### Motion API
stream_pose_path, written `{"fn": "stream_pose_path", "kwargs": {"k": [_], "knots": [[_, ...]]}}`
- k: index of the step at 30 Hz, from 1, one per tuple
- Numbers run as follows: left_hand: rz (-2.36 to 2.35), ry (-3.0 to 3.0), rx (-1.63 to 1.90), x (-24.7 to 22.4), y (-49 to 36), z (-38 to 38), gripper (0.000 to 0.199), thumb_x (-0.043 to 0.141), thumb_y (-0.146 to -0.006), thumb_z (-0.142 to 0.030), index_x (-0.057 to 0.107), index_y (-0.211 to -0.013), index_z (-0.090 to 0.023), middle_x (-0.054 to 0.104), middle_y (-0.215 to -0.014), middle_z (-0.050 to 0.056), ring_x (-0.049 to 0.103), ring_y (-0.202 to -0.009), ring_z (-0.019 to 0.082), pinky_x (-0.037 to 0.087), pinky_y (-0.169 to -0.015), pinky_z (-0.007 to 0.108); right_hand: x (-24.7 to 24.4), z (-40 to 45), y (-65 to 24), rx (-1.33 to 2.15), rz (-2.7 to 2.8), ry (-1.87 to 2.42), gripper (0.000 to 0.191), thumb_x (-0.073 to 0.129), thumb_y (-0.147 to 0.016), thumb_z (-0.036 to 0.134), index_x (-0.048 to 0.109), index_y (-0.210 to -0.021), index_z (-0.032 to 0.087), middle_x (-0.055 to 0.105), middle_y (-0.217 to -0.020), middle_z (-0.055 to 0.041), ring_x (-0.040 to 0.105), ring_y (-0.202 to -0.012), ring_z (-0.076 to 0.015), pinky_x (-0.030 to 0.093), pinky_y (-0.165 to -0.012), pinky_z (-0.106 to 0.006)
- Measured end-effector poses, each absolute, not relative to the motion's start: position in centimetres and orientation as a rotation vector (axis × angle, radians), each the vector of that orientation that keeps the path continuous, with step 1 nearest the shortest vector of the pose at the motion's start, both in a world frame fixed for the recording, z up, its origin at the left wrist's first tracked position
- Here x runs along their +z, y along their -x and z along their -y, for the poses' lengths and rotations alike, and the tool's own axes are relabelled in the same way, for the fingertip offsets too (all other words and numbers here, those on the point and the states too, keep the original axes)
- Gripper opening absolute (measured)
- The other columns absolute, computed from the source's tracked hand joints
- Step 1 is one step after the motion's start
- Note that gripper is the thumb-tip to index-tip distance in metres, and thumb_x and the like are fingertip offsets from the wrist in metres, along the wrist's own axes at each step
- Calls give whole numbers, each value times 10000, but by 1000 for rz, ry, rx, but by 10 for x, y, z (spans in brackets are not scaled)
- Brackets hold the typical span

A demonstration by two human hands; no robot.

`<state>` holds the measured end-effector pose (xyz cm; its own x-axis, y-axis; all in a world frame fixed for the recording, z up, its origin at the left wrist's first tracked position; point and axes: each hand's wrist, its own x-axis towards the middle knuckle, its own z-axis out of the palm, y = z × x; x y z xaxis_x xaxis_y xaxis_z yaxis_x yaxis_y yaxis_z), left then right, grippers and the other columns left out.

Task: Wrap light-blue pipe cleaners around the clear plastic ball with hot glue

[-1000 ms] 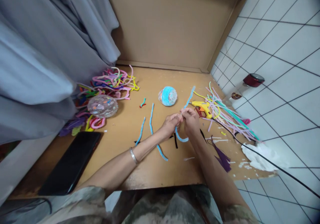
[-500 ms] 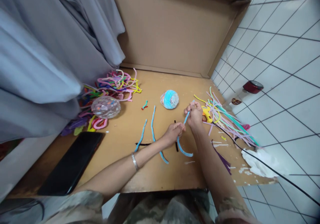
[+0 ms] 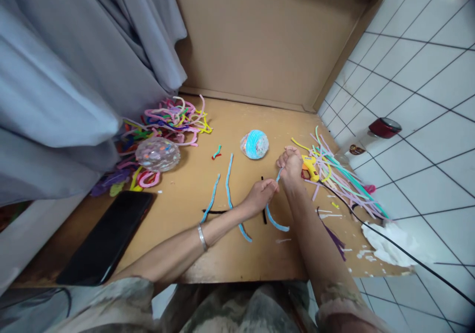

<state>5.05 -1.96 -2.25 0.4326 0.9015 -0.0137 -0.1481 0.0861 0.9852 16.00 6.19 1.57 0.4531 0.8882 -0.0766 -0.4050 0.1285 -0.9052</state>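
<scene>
Pinches with the fingers (image 3: 273,186) of the left hand (image 3: 261,198) a light-blue fuzzy strand (image 3: 276,222), with a short stretch showing between the hands and a tail curving down over the counter (image 3: 230,266). Grips the other part in the right hand (image 3: 291,166), with fingers curled in; cannot tell the exact set of those fingertips. Wears a silver bracelet (image 3: 202,237) on the left wrist. Has, beyond the hands, a clear bumpy ball (image 3: 256,144) banded in bright blue, and just beside the right hand a yellow glue gun (image 3: 311,168) with a black cord (image 3: 336,195). Shows two more blue strands (image 3: 229,184) to the left, one crossing a black strip (image 3: 217,212). Farther left, has a second clear ball (image 3: 158,154) against a tangled heap (image 3: 178,120) of coloured strands, with a black phone (image 3: 107,239) nearer. Shows at right a loose bundle (image 3: 339,177) of mostly pale-purple strands and a crumpled white tissue (image 3: 389,244).
</scene>
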Motion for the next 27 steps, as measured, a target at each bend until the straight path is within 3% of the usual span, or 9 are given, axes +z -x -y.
{"fn": "stream_pose_path", "kwargs": {"k": [14, 20, 24, 27], "knots": [[-646, -1177, 874, -16, -49, 28, 539, 537, -728, -701, 517, -715, -162, 298, -513, -84, 239, -474, 64, 172, -469, 215, 44, -81, -182, 936, 436, 1058, 176, 414, -844, 148, 381, -694, 234, 212, -353, 151, 200, -270, -57, 154, -338, -178], [-604, -1022, 889, -15, -48, 32, 537, 597, -729, -645, 594, -903, -138, 313, -526, -90, 223, -464, 56, 159, -446, 198, 51, -93, -185, 946, 555, 1039, 235, 503, -892, 321, 390, -703, 238, 238, -376, 143, 246, -296, -65, 203, -349, -177], [-615, -908, 954, -20, -48, 29, 510, 640, -701, -607, 588, -885, -135, 412, -527, -79, 266, -434, 45, 178, -431, 196, 47, -78, -179, 1179, 564, 1054, 368, 417, -929, 546, 434, -737, 232, 473, -455, 61, 497, -417, -125, 403, -428, -222], [-630, -861, 1022, -22, -47, 22, 497, 670, -685, -589, 582, -856, -131, 456, -526, -72, 280, -415, 36, 181, -421, 193, 35, -47, -170, 1341, 602, 1092, 407, 410, -912, 601, 470, -765, 227, 624, -616, -15, 625, -573, -176, 473, -471, -266]]}}
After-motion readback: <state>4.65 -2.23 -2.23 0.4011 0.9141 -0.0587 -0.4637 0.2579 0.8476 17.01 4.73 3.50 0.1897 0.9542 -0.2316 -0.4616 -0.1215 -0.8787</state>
